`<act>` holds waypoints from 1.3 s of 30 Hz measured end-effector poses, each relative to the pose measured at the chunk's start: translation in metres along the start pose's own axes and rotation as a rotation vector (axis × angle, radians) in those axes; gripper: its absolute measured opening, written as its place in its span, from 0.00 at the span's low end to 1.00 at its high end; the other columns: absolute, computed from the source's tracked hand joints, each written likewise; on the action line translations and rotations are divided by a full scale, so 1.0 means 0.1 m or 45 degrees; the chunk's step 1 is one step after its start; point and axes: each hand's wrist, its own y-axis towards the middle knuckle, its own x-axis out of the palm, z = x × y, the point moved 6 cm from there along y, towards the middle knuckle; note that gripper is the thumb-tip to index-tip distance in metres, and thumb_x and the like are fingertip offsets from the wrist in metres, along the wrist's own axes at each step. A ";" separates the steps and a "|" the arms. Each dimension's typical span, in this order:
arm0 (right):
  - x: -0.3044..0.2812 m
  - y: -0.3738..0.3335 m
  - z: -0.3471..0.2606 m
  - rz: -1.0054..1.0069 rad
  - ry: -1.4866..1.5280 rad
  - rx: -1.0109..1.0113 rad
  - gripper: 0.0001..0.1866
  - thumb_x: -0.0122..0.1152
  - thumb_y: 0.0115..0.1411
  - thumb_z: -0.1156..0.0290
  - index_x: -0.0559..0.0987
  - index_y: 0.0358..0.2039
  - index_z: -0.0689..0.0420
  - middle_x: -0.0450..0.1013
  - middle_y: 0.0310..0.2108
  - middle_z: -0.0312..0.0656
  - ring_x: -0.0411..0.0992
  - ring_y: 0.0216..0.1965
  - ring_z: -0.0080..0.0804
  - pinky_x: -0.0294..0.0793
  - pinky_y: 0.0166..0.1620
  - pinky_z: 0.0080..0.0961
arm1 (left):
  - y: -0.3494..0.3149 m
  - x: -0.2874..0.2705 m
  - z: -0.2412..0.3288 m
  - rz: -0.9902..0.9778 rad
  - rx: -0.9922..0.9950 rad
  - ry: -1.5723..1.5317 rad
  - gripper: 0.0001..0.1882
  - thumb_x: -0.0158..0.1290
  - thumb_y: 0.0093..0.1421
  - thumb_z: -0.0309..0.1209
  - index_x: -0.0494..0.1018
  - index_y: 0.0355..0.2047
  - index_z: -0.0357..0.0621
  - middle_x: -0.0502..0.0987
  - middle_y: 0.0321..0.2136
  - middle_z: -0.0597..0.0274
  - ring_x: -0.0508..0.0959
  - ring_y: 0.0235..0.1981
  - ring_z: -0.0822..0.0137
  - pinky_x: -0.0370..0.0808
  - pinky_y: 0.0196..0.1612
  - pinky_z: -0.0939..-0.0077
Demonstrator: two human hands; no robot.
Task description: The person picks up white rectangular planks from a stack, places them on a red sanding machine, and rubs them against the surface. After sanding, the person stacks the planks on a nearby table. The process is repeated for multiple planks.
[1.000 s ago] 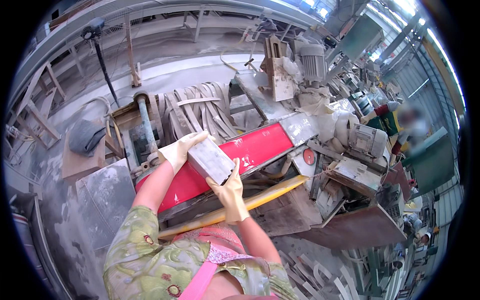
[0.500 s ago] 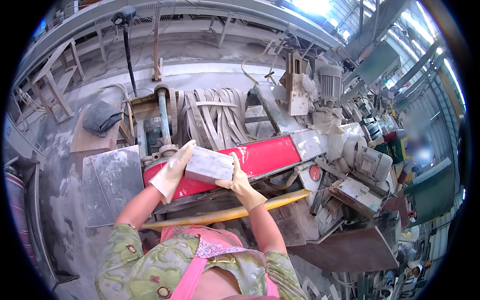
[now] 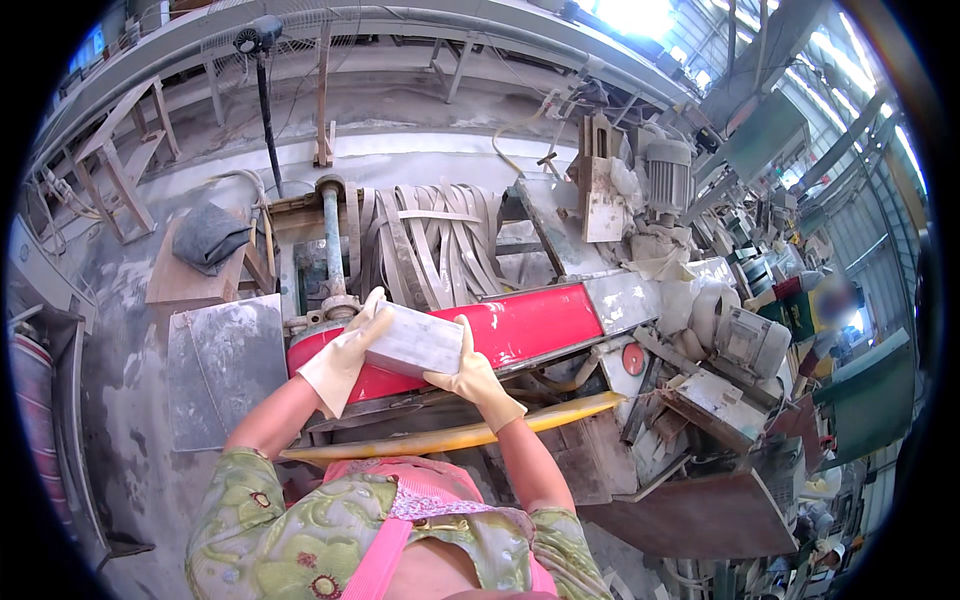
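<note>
Between my two hands is a pale grey rectangular block (image 3: 418, 340) with faint lines along it. My left hand (image 3: 345, 358), in a cream rubber glove, grips its left end, thumb side toward the far edge. The same kind of glove covers my right hand (image 3: 470, 376), which is closed on the right end. Held tilted, the block is over the left part of a long red belt-like surface (image 3: 540, 318) on a machine. Its underside is hidden, so whether it touches the red surface I cannot tell.
A yellow curved bar (image 3: 500, 432) runs along the machine's near side. Grey belts (image 3: 430, 240) hang behind it. On the left are a grey board (image 3: 228, 370) and a dark cloth (image 3: 210, 238) on a box. Motors (image 3: 668, 175) and dusty parts crowd the right; another person (image 3: 805, 305) is farther off.
The block has tipped a little in my hands and moved slightly left. Both hands keep their hold on its ends. The surroundings have shifted slightly in view.
</note>
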 end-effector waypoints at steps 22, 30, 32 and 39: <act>0.03 0.05 0.01 -0.027 -0.386 -0.307 0.63 0.84 0.38 0.52 0.59 0.73 0.56 0.54 0.75 0.57 0.55 0.73 0.59 0.60 0.73 0.43 | 0.15 -0.32 -0.05 -0.463 0.444 1.755 0.85 0.77 0.40 0.54 0.20 0.75 0.37 0.58 0.72 0.39 0.67 0.70 0.44 0.69 0.69 0.63; 0.25 0.07 0.13 0.132 -0.412 -0.530 0.50 0.76 0.48 0.43 0.70 0.68 0.50 0.63 0.71 0.49 0.50 0.77 0.51 0.46 0.78 0.46 | 0.13 -0.31 0.04 -0.458 0.390 1.464 0.87 0.79 0.37 0.53 0.22 0.75 0.37 0.59 0.71 0.38 0.64 0.71 0.43 0.68 0.69 0.62; 0.24 0.08 0.03 0.076 -0.511 -0.490 0.49 0.76 0.48 0.42 0.70 0.68 0.48 0.65 0.70 0.44 0.52 0.76 0.48 0.47 0.78 0.46 | 0.12 -0.34 0.02 -0.475 0.337 1.344 0.86 0.80 0.37 0.52 0.23 0.75 0.36 0.64 0.68 0.38 0.68 0.68 0.42 0.69 0.68 0.60; 0.25 0.14 -0.08 -0.078 -0.659 -0.453 0.50 0.76 0.47 0.42 0.70 0.68 0.47 0.68 0.68 0.42 0.55 0.75 0.46 0.48 0.77 0.46 | 0.10 -0.34 0.07 -0.491 0.425 1.460 0.85 0.80 0.37 0.54 0.26 0.74 0.31 0.69 0.64 0.39 0.72 0.64 0.41 0.70 0.67 0.57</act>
